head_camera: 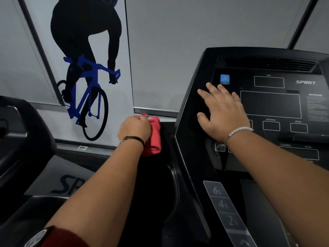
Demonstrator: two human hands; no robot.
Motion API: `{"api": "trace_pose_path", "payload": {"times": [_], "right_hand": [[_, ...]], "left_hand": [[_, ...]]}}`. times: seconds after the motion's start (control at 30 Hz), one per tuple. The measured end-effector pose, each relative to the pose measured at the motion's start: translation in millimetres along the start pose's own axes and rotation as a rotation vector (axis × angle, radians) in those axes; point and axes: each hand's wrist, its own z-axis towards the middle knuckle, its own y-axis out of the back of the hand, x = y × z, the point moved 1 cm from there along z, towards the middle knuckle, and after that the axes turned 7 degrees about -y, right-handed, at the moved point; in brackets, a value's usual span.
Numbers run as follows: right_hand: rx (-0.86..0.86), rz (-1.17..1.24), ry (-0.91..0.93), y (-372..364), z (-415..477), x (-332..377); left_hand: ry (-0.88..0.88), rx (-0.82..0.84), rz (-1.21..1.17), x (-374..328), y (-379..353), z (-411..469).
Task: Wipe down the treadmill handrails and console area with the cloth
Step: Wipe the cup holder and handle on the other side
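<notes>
Wall behind: a large cyclist poster, black rider on a blue bicycle, hangs left of centre.

Treadmill console: black, marked SPIRIT, fills the right side, all display windows dark. A second machine, also black, stands at the left edge.

The person's two hands are well apart. The right hand lies flat on the console's left portion, fingers straight and spread, holding nothing. The left hand is curled tight round the red cloth, just beside the console's left edge, over a dark part of the treadmill. Contact between cloth and that surface cannot be confirmed.

Incline key strip, marked 6, 4, 2, runs down the console's lower left.

White bead bracelet on the right wrist and a thin dark band on the left.
</notes>
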Motion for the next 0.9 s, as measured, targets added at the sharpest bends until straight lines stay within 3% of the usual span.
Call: {"api": "trace_pose_path", "payload": {"times": [0.07,0.13,0.23,0.3,0.4,0.53,0.7,0.8,0.9], "right_hand": [[0.0,-0.001,0.004,-0.9,0.2,-0.2],[0.0,-0.006,0.004,-1.1,0.4,0.0],[0.004,-0.019,0.002,-1.2,1.0,0.3],[0.006,-0.025,0.001,-0.8,0.1,0.6],[0.009,-0.023,-0.005,0.6,-0.8,1.4],[0.012,-0.016,-0.012,0.6,-1.2,3.0],[0.021,-0.021,-0.018,1.8,-1.9,2.1],[0.023,-0.029,-0.016,1.6,-2.1,1.9],[0.021,-0.031,-0.01,1.2,-1.3,2.0]], "left_hand": [[-0.066,-0.066,0.146,2.6,-0.6,-3.6],[-0.33,-0.115,0.295,4.0,-3.0,-19.0],[-0.689,-0.009,0.415,13.0,-11.2,-48.3],[-0.75,0.017,0.399,24.6,-13.6,-56.0],[-0.69,-0.057,0.295,25.1,-12.2,-50.6],[-0.476,-0.104,0.099,13.8,-10.8,-42.8],[-0.296,-0.132,0.012,18.0,-7.4,-31.7],[-0.112,-0.002,-0.01,33.0,4.7,-18.4],[-0.051,0.132,0.076,48.7,17.2,-11.1]]}}
